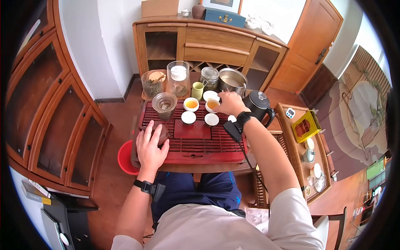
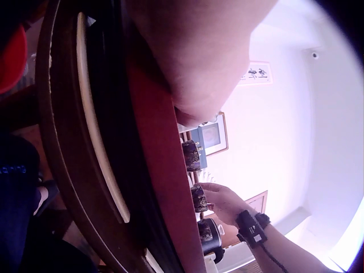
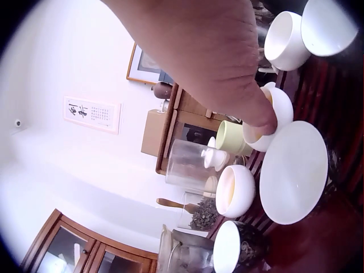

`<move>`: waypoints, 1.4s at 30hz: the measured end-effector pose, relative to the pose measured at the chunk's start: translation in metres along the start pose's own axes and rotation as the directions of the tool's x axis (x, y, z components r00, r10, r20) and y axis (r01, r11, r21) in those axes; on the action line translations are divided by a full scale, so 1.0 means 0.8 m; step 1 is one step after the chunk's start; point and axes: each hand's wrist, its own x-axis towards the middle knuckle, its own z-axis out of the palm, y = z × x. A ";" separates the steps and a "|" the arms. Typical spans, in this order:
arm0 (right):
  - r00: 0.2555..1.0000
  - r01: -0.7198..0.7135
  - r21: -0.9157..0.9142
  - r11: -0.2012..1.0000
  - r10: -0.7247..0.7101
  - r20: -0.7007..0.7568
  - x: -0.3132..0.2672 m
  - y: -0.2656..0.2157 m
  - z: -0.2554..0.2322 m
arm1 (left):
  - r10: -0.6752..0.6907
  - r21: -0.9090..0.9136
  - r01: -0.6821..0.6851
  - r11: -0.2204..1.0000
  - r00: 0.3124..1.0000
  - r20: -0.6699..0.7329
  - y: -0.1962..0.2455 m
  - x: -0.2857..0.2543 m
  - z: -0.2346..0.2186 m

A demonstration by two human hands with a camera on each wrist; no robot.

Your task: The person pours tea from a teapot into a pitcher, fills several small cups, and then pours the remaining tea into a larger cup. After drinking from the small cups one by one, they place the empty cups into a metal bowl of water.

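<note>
My right hand (image 1: pixel 225 103) reaches to the back of the red slatted tea tray (image 1: pixel 196 152) and pinches the rim of a small white cup of amber tea (image 1: pixel 212 105). The right wrist view shows a fingertip on that cup (image 3: pixel 282 108). A second filled cup (image 1: pixel 191 104) stands to its left, and two empty white cups (image 1: pixel 188 117) (image 1: pixel 211 119) stand in front. My left hand (image 1: pixel 151 146) rests with fingers laid out over a small brown teapot (image 1: pixel 163 134) at the tray's left side. In the left wrist view the palm (image 2: pixel 193 57) fills the top above the tray's edge.
A glass pitcher (image 1: pixel 164 104), a green cup (image 1: pixel 198 89), a white saucer (image 1: pixel 210 95), glass jars (image 1: pixel 178 79) and a metal bowl (image 1: pixel 232 80) crowd the tray's far side. A black kettle (image 1: pixel 258 104) stands right of my wrist. A red bucket (image 1: pixel 125 158) sits on the floor at the left.
</note>
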 end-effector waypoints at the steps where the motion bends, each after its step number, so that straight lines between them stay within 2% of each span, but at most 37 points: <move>1: 0.998 -0.004 0.006 1.000 0.004 0.058 0.001 -0.005 0.000 | 0.003 0.005 -0.003 1.000 1.000 -0.002 0.000 0.000 0.001; 6: 0.997 0.004 -0.023 1.000 -0.002 0.076 0.017 -0.004 0.026 | -0.002 0.010 0.002 1.000 1.000 0.003 0.000 -0.001 0.001; 9: 0.995 -0.011 -0.036 0.999 0.014 0.095 0.009 -0.010 0.011 | 0.001 0.002 -0.001 1.000 1.000 -0.001 -0.001 -0.001 0.001; 11: 0.997 -0.073 0.133 0.989 0.071 0.019 0.000 -0.006 -0.003 | 0.002 0.012 -0.002 1.000 1.000 0.000 -0.001 -0.001 0.002; 12: 0.997 -0.072 0.131 0.989 0.070 0.020 -0.002 -0.001 -0.008 | 0.000 0.011 0.000 1.000 1.000 -0.001 -0.001 -0.001 0.002; 14: 0.996 0.005 0.323 0.946 0.023 -0.083 -0.009 0.014 -0.022 | 0.009 0.013 -0.008 1.000 1.000 -0.014 -0.001 -0.002 0.002; 16: 0.986 0.055 0.310 0.949 -0.003 -0.166 -0.020 0.028 -0.040 | 0.004 0.008 -0.004 1.000 1.000 -0.008 -0.001 -0.002 0.001; 19: 0.983 0.071 0.347 0.935 -0.005 -0.186 -0.058 0.041 -0.081 | -0.003 0.001 0.003 1.000 1.000 -0.002 -0.001 -0.001 0.000; 21: 0.981 0.089 0.486 0.869 0.007 -0.192 -0.083 0.056 -0.095 | -0.006 -0.002 0.006 1.000 1.000 0.001 -0.001 -0.001 0.000; 22: 0.981 0.088 0.485 0.870 0.008 -0.192 -0.097 0.063 -0.101 | -0.006 -0.004 0.006 1.000 1.000 0.002 -0.001 -0.001 0.000; 24: 0.981 0.113 0.629 0.769 0.016 -0.195 -0.127 0.076 -0.108 | -0.003 -0.009 0.003 1.000 1.000 0.005 -0.001 -0.001 0.000; 25: 0.981 0.109 0.629 0.769 0.020 -0.194 -0.141 0.084 -0.109 | -0.005 -0.001 0.005 1.000 1.000 0.004 -0.001 -0.002 0.001; 27: 0.988 -0.021 0.779 0.627 0.134 -0.081 -0.168 0.100 -0.107 | -0.014 0.000 0.014 1.000 1.000 0.010 -0.001 -0.003 0.001; 28: 0.987 -0.022 0.779 0.626 0.137 -0.082 -0.180 0.110 -0.099 | -0.011 -0.002 0.011 1.000 1.000 0.011 -0.001 -0.003 0.000; 30: 0.956 0.043 0.705 0.708 0.176 -0.236 -0.199 0.132 -0.076 | -0.034 0.005 0.034 0.999 0.999 0.041 0.000 -0.003 -0.001; 35: 0.949 -0.060 0.588 0.806 0.229 -0.217 -0.235 0.156 -0.037 | -0.026 -0.006 0.026 1.000 0.999 0.031 -0.001 -0.003 0.001; 40: 0.944 -0.076 0.512 0.856 0.227 -0.239 -0.250 0.158 -0.011 | -0.012 0.006 0.012 1.000 1.000 0.014 -0.004 -0.005 0.004; 42: 0.934 -0.057 0.422 0.905 0.198 -0.297 -0.251 0.161 -0.002 | -0.025 -0.006 0.025 1.000 0.999 0.027 -0.004 -0.004 0.003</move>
